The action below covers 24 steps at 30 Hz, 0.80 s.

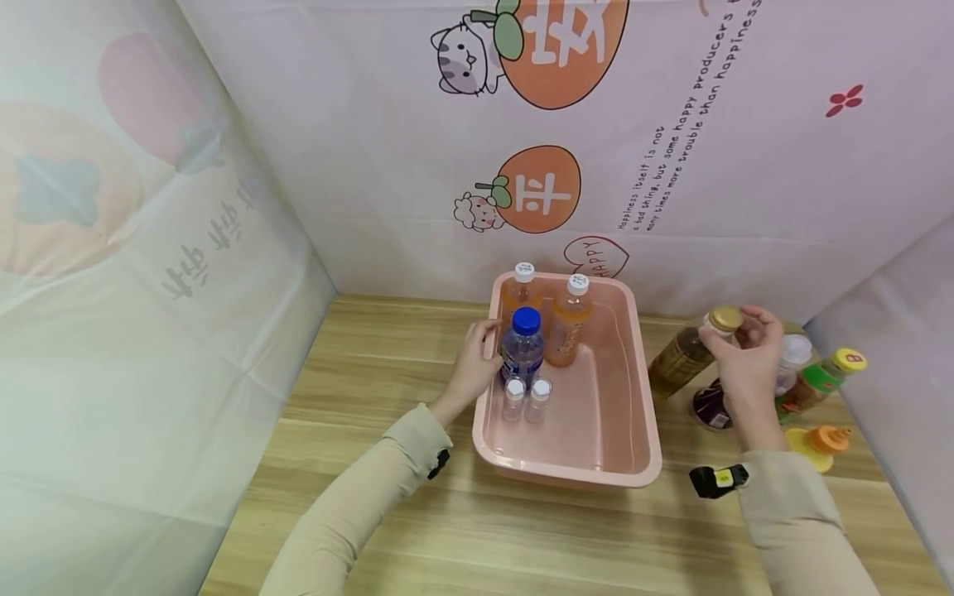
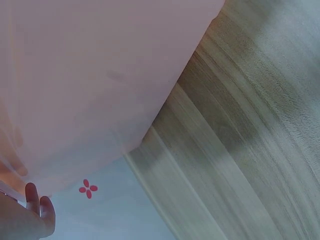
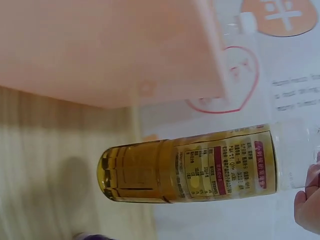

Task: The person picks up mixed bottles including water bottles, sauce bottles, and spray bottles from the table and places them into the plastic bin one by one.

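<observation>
A pink bin (image 1: 641,397) stands mid-table, its wall also filling the left wrist view (image 2: 90,90). Inside stand two orange drink bottles (image 1: 568,327) with white caps, a blue-capped bottle (image 1: 523,348) and two small clear bottles (image 1: 525,399). My left hand (image 1: 490,348) is at the bin's left rim with its fingers (image 2: 37,210) curled over the edge, right beside the blue-capped bottle. Right of the bin, my right hand (image 1: 745,352) grips a brown tea bottle (image 1: 681,358) by its gold-capped neck, tilted and off the table. That tea bottle (image 3: 200,167) lies sideways in the right wrist view.
On the wooden table (image 1: 387,372) behind my right hand lie a dark purple bottle (image 1: 710,407), a green-labelled bottle with a yellow cap (image 1: 823,377) and a yellow bottle with an orange cap (image 1: 816,443). Printed curtain walls close the back and both sides.
</observation>
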{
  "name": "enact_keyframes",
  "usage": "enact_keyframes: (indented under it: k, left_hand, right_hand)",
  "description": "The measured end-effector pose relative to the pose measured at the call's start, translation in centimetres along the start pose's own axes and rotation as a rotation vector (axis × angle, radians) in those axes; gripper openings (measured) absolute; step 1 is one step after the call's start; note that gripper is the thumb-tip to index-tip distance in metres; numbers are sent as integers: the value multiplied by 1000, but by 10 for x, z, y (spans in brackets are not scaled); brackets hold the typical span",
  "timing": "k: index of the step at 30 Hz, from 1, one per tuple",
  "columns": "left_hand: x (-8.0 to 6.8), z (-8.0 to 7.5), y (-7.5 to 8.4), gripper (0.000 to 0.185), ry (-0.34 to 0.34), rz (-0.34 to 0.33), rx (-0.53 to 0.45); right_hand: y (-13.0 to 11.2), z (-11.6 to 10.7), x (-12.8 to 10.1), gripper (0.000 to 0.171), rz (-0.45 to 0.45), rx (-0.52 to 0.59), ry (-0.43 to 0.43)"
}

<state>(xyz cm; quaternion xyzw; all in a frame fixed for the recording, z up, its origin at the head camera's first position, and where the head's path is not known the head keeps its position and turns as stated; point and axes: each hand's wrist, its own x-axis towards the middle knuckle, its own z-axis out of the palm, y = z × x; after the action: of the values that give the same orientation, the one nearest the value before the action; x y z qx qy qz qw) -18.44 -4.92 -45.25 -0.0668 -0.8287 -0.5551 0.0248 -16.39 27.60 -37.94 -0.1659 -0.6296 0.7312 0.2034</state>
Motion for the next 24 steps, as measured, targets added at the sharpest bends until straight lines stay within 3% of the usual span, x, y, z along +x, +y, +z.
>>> enact_keyframes:
  k: [7, 15, 20, 24]
  left_hand:
    - [0, 0, 1, 59, 0, 5, -2]
    - [-1, 0, -1, 59, 7, 11, -18]
    - [0, 1, -3, 58, 11, 6, -25]
    - [0, 1, -3, 58, 9, 3, -38]
  right_hand:
    - [-29, 5, -3, 52, -126, 199, -20]
    - [-63, 12, -3, 55, -181, 336, -37]
    - [-81, 15, -3, 55, -217, 359, -57]
    - [-94, 19, -4, 53, -218, 316, -68]
